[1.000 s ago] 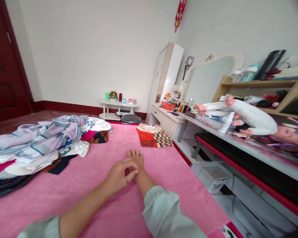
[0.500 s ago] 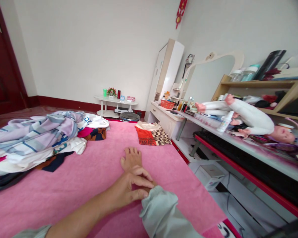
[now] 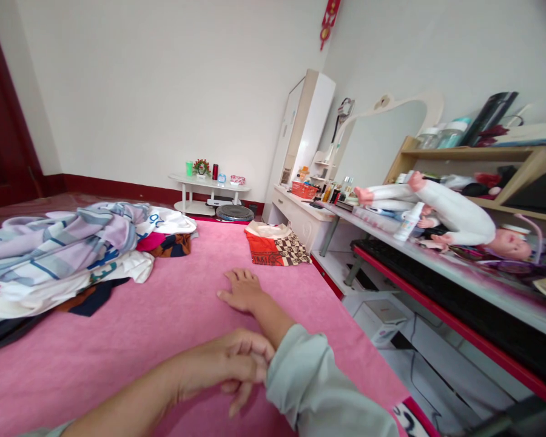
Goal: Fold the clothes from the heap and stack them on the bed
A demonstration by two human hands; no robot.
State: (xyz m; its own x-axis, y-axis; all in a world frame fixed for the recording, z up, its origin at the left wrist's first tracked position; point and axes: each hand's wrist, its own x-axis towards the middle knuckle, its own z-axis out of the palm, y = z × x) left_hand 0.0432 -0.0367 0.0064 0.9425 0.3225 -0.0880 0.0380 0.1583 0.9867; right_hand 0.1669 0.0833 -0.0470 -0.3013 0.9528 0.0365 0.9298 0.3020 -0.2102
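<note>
My right hand (image 3: 242, 290) lies open and palm down on the pink bedspread (image 3: 200, 315), fingers spread, holding nothing. The grey-green sleeve (image 3: 318, 376) on my right arm is bunched below the elbow, so the forearm is bare. My left hand (image 3: 241, 361) is at the sleeve's cuff, its fingers curled and pinching the edge; the contact point is partly hidden. Beyond my right hand lies a folded orange and checkered garment (image 3: 277, 244). A heap of loose clothes (image 3: 73, 243), with a striped lilac and grey piece on top, lies to the left.
A desk (image 3: 382, 233) along the right holds a doll (image 3: 459, 206) and a white bottle (image 3: 409, 223). A dressing table with a mirror (image 3: 386, 139) stands behind it. By the far wall is a small white table (image 3: 209, 180) with a green cup (image 3: 189, 168).
My left hand has moved back from the right wrist toward the elbow, its fingers curling more. The right sleeve sits higher, and more forearm shows. The right hand stays flat.
</note>
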